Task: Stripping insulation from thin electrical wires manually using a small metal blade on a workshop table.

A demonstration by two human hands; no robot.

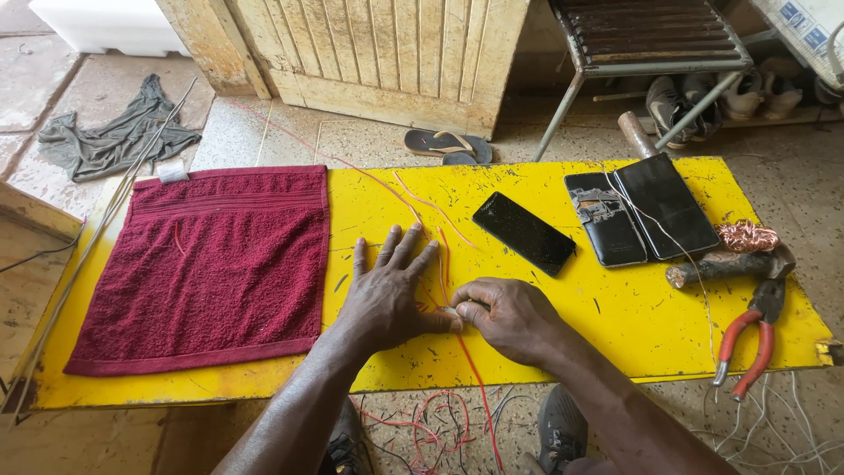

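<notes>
- Left hand (387, 295) is pressed flat on the yellow table (615, 325), fingers spread wide apart, palm down over the thin red wire (442, 251), so it's not gripping anything, just pinning.
- Right hand (505, 317) sits just beside it, thumb and fingertips pinched together on a small pale bit where the wire passes (too small to tell what that bit is).
- The red wire itself runs from the far edge of the table, under and between the two hands, then drops off the near edge toward a tangle of wires on the floor.
- Dark red towel (207, 264) lies flat on the left part of the table, just beside the left hand but not touching it.
- Black phone (525, 232) lies face up a little beyond the right hand.
- Further right: an open black phone case (642, 215), a coil of copper wire (745, 236), and red-handled pliers (749, 339) near the table's right end.
</notes>
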